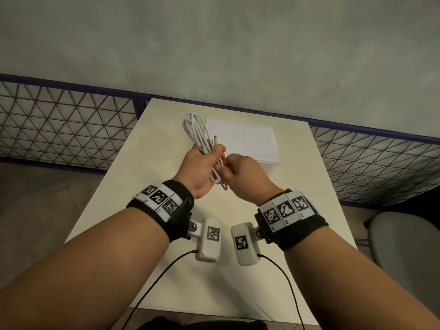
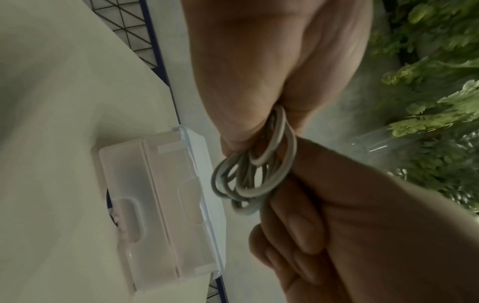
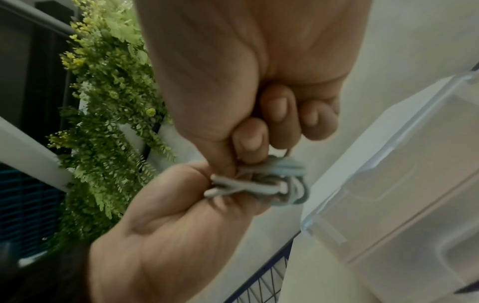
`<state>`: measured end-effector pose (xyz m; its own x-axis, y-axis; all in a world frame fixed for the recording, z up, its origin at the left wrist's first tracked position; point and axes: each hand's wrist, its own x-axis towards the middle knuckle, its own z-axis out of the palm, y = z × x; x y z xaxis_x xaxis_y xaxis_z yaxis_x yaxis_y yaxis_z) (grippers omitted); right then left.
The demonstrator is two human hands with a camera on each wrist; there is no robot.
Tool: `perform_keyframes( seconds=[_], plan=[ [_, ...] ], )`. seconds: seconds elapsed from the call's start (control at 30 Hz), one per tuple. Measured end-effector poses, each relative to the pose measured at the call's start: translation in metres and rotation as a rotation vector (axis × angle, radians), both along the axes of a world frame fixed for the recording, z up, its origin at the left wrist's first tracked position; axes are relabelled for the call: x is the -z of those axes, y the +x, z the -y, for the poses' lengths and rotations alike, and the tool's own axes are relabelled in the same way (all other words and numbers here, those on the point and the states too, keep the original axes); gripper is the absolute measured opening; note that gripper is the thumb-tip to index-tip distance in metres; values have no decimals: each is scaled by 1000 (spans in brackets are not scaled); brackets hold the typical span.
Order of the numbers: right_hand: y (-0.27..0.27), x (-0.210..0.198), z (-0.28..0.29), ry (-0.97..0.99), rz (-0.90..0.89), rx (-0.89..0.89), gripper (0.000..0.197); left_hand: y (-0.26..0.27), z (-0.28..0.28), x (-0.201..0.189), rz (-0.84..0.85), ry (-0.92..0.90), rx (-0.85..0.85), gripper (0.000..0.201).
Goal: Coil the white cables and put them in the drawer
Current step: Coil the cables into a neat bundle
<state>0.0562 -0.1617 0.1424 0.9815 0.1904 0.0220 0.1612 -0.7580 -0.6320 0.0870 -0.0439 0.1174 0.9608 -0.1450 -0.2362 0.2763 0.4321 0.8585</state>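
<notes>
A white cable is wound into a long coil of several loops, held above the middle of the table. My left hand grips the coil around its middle, and a plug end sticks up by the thumb. My right hand pinches the strands just below, close against the left hand. In the left wrist view the cable loops out between the left hand and the right hand. The right wrist view shows the right hand curled on the bunched cable. A white drawer unit stands just beyond the hands.
The white table ends a short way behind the drawer unit, against a blue-framed mesh fence. A grey chair stands to the right. Green foliage hangs nearby. Thin black leads trail from my wrist cameras.
</notes>
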Motion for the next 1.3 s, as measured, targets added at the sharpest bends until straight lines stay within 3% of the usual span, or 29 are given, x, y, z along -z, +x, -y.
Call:
perform_keyframes(
  seconds=[0.1,0.17,0.23,0.3,0.33,0.5,0.67,0.8,0.9,0.97,1.03,1.1,1.3],
  plan=[
    [-3,-2,10,53,52,46,16,-1,-4,3,-9,-63,-19,13],
    [-4,-4,19,290,93,185,10,-1,-8,2,-12,-107,-25,13],
    [-3,-7,21,451,-23,173,44,-3,-8,0,-4,-120,-13,15],
    [-3,-10,14,343,-191,41,76,-7,-4,-4,13,-77,27,17],
    [-4,-11,9,277,-231,-16,80,-9,-1,-5,25,-37,52,17],
    [-5,-13,5,87,-270,-56,57,-17,4,-1,12,38,130,20],
    [-6,-6,-2,-29,-320,9,5,-21,10,7,78,128,129,17],
    [-7,1,-11,31,-341,27,19,-17,12,-3,68,68,31,10],
    [-8,4,-11,76,-396,36,14,-16,12,-9,35,3,-53,26],
    [-7,4,-11,57,-429,60,5,-19,13,-10,44,15,-117,49],
    [-7,1,-11,44,-456,61,9,-22,14,-10,77,13,-175,77],
    [-9,0,-9,69,-466,50,15,-23,15,-10,116,17,-198,88],
    [-10,-3,-2,41,-529,-44,7,-22,13,-12,89,-26,-174,37]
  ],
)
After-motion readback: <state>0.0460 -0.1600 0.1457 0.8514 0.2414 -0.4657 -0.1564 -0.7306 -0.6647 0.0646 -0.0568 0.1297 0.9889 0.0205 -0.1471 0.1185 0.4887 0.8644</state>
